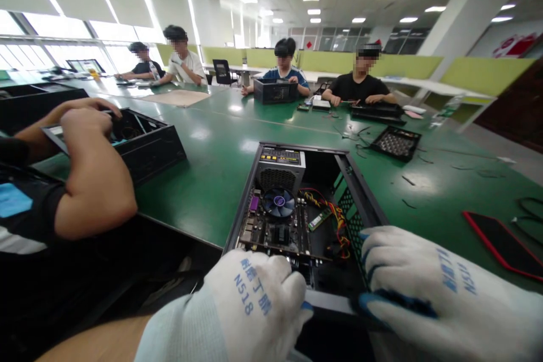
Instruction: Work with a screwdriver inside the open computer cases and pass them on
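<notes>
An open black computer case (365,195) lies before me at the table's edge. My left hand (261,300), in a white work glove with blue fingertips, is closed over the near left edge of the case. On the near right corner, my gloved right hand (411,277) grips the frame, its thumb along the near edge. Inside sit a power supply (282,165), a round cooling fan (279,202) and a motherboard (258,232). A green memory stick (319,219) lies near the red and yellow wires (337,215). Both hands' palms are hidden.
At left, a co-worker's arm (95,175) reaches into another case (155,150). Several people sit across the green table (203,181). To the right are a black perforated panel (396,142), loose cables (358,136) and a red-edged black tray-like object (504,243).
</notes>
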Demonstrator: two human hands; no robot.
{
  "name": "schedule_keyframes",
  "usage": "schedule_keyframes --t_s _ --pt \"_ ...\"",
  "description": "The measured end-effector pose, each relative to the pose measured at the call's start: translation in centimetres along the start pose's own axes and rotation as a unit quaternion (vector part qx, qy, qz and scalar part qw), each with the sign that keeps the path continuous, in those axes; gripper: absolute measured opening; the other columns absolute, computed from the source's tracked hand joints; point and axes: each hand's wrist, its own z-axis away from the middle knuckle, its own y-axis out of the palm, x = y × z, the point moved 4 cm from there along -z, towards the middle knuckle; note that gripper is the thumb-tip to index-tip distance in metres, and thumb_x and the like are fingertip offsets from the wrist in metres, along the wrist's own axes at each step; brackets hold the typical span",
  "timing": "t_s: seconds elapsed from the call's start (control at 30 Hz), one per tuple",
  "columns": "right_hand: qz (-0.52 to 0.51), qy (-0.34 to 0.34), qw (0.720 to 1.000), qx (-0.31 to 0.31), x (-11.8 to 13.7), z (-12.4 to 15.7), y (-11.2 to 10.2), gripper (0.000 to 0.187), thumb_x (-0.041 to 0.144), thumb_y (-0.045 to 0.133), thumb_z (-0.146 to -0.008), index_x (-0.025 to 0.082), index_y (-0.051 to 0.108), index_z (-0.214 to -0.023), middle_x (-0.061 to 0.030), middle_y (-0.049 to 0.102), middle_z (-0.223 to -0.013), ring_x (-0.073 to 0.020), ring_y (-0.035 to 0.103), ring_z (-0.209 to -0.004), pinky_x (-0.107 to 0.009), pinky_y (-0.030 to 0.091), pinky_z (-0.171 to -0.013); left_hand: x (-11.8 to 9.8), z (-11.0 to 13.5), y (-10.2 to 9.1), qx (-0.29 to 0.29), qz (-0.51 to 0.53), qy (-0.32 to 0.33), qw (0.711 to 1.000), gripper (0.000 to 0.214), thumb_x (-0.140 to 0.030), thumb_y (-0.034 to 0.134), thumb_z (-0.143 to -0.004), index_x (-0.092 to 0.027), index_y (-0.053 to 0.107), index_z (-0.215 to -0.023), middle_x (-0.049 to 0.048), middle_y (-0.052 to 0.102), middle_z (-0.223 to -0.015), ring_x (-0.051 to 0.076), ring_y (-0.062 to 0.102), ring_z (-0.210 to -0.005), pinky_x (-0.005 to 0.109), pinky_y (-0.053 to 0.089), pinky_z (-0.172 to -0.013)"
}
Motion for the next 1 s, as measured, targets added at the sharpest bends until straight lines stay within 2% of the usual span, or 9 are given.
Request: schedule_keyframes --t_s 0.1,0.23,0.37,0.5,0.6,0.7,0.8,0.9,1.0 --pt "0.075 -0.014 0.988 0.131 -0.6 -2.9 0.4 0.013 0.04 0.064 -0.093 0.029 0.069 -0.088 -0.0012 0.071 -0.095 -0.017 0.066 -0.087 -0.03 0.053 -0.081 0.1 -0.3 0.1 0.022 0.003 -0.007 1.0 0.017 -0.036 0.055 -0.094 -0.024 0.058 -0.082 0.0018 0.067 -0.082 0.02 0.064 -0.067 0.03 0.047 -0.055" --pt "0.194 -0.002 0.97 0.146 -2.6 -7.3 2.7 0.029 0.048 0.058 -0.095 0.021 0.071 -0.093 -0.008 0.07 -0.092 -0.023 0.065 -0.087 -0.038 0.049 -0.083 0.3 -0.2 0.2 0.014 -0.004 0.002 1.0 0.014 -0.036 0.058 -0.092 -0.025 0.059 -0.084 0.0011 0.068 -0.081 0.02 0.065 -0.066 0.032 0.048 -0.056" --pt "0.298 -0.008 0.928 0.221 -4.9 -11.2 6.9 0.04 0.051 0.063 -0.09 0.016 0.073 -0.105 -0.0133 0.071 -0.1 -0.0282 0.067 -0.093 -0.039 0.049 -0.081 0.6 0.2 0.4 -0.015 -0.01 0.012 1.0 0.015 -0.038 0.06 -0.091 -0.025 0.059 -0.083 0.0001 0.067 -0.081 0.02 0.066 -0.068 0.032 0.046 -0.055" --pt "0.338 0.001 0.886 0.318 -5.8 -13.5 10.0 0.031 0.041 0.068 -0.087 0.015 0.075 -0.102 -0.0137 0.075 -0.1 -0.0267 0.07 -0.092 -0.034 0.05 -0.077 0.6 0.3 0.8 -0.025 -0.011 0.024 0.999 0.015 -0.038 0.057 -0.092 -0.025 0.06 -0.086 0.0007 0.067 -0.079 0.02 0.066 -0.066 0.032 0.045 -0.054" --pt "0.346 -0.018 0.864 0.364 -5.7 -13.9 11.2 0.019 0.026 0.066 -0.086 0.015 0.076 -0.097 -0.0127 0.076 -0.094 -0.0245 0.072 -0.087 -0.032 0.049 -0.072 0.5 0.4 0.8 -0.031 -0.012 0.029 0.999 0.017 -0.038 0.056 -0.092 -0.024 0.059 -0.082 0.0012 0.066 -0.077 0.019 0.064 -0.061 0.031 0.043 -0.052" --pt "0.332 -0.044 0.864 0.375 -5.5 -13.7 11.3 0.018 0.018 0.063 -0.083 0.017 0.076 -0.096 -0.0104 0.077 -0.091 -0.023 0.072 -0.084 -0.031 0.049 -0.07 0.4 0.4 0.3 -0.039 -0.009 0.023 0.999 0.02 -0.038 0.055 -0.093 -0.024 0.057 -0.079 0.0007 0.065 -0.075 0.018 0.061 -0.058 0.031 0.041 -0.05" --pt "0.298 -0.046 0.89 0.342 -5.2 -13.3 10.2 0.022 0.023 0.066 -0.077 0.02 0.076 -0.097 -0.0082 0.077 -0.092 -0.0233 0.072 -0.085 -0.031 0.049 -0.071 0.2 0.5 -0.2 -0.044 -0.004 0.019 0.999 0.018 -0.037 0.054 -0.095 -0.024 0.06 -0.084 0.0009 0.066 -0.077 0.019 0.063 -0.062 0.032 0.044 -0.052" --pt "0.275 -0.013 0.908 0.315 -5.1 -12.6 8.3 0.024 0.023 0.065 -0.075 0.021 0.077 -0.097 -0.0081 0.077 -0.092 -0.0241 0.071 -0.087 -0.032 0.05 -0.073 0.2 0.5 -0.5 -0.038 0.009 0.014 0.999 0.019 -0.037 0.053 -0.096 -0.024 0.062 -0.085 0.0015 0.067 -0.08 0.019 0.064 -0.065 0.033 0.045 -0.054" --pt "0.273 0.029 0.911 0.308 -5.6 -11.6 6.4 0.027 0.018 0.065 -0.073 0.02 0.078 -0.096 -0.0086 0.077 -0.094 -0.0244 0.071 -0.089 -0.032 0.05 -0.076 0.3 0.5 -0.8 -0.021 0.042 0.008 0.999 0.021 -0.039 0.054 -0.096 -0.024 0.062 -0.083 0.0019 0.068 -0.081 0.019 0.064 -0.068 0.032 0.048 -0.058"
